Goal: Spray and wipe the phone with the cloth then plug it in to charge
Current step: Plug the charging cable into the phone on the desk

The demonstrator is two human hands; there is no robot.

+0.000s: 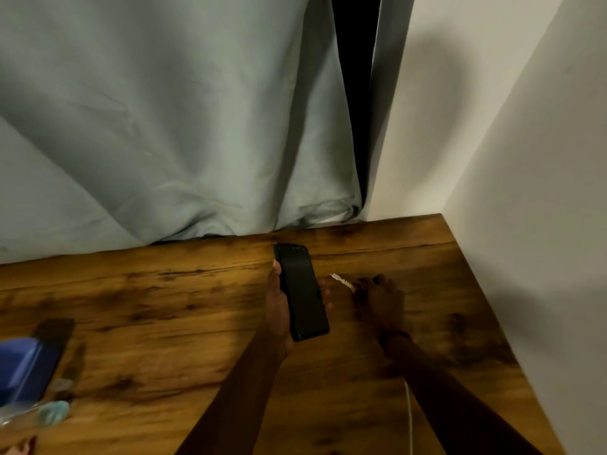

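Black phone (302, 290) is held in my left grip (277, 305); my right grip (382, 305) pinches the plug (342, 281) beside it. Only plugging looks left.

Left hand (279, 300) palm up, fingers curled round phone (302, 292). Right hand (382, 302) palm down, fingertips pinching cable plug (343, 282). Both forearms extended forward, near each other.
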